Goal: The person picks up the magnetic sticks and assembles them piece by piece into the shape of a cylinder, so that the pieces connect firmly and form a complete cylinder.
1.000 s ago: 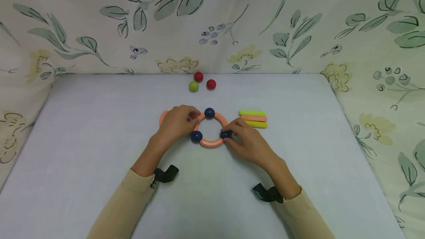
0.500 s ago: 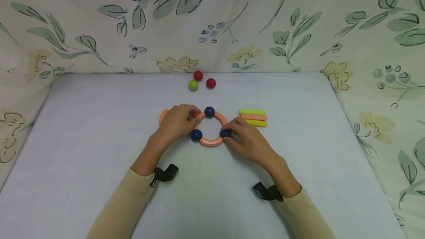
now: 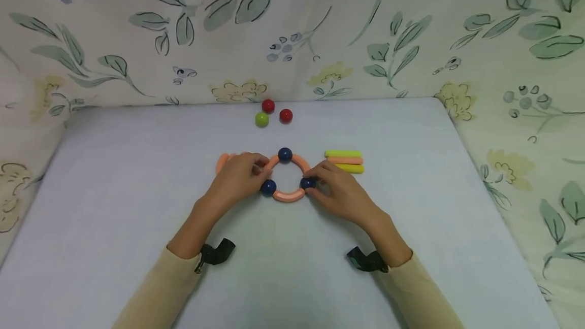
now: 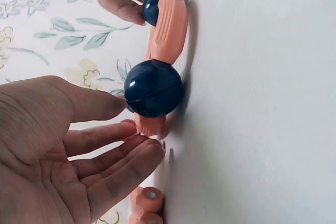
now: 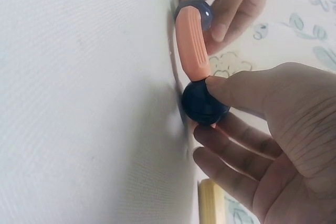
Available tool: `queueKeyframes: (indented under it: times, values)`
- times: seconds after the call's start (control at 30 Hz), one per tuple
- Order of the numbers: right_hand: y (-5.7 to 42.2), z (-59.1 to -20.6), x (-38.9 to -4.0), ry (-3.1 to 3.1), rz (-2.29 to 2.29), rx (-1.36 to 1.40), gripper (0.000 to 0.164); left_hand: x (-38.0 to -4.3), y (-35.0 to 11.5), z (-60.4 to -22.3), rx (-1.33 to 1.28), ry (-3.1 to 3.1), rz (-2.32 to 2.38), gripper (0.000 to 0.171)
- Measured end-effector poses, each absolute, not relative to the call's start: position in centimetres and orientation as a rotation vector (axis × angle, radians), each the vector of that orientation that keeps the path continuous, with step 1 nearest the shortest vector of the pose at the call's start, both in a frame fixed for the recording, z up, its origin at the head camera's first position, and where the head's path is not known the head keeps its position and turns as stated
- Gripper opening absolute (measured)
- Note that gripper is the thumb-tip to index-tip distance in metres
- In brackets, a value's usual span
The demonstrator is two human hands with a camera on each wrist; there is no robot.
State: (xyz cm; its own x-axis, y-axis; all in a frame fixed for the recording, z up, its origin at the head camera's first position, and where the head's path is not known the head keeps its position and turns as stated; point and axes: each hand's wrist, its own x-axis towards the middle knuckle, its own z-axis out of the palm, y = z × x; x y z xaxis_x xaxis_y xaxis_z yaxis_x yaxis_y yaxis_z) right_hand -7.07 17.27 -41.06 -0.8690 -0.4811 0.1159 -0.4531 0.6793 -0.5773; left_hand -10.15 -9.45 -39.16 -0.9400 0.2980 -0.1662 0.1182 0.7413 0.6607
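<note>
Three dark blue balls and three curved orange rods form a ring on the white table. My left hand pinches the ring's left rod; its thumb lies at the lower left ball. My right hand pinches the lower right ball between thumb and fingers. Between these two balls runs the bottom rod, ribbed along its side. At the ring's top sits the third ball, untouched, and the right rod leads down from it to my right fingers.
Partly behind my left hand lie more orange rods. Right of the ring are a light green rod, an orange rod and a yellow rod. Two red balls and a green ball stand near a floral cloth.
My left hand and forearm have shifted slightly left and toward me. The head view has tilted a little. The ring keeps its shape, and my right hand stays on its ball.
</note>
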Motion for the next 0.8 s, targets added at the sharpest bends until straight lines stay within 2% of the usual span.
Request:
queueKeyframes:
  times: [0.4,0.8]
  values:
    - [17.1,-41.3,-7.1,2.817,-0.974,-0.779,0.030,-7.2,-10.0,-40.4,0.447,2.786,1.104,0.028]
    - [17.4,-41.0,-7.3,2.811,-0.966,-0.767,0.032,-6.6,-9.6,-41.0,0.466,2.825,1.089,0.029]
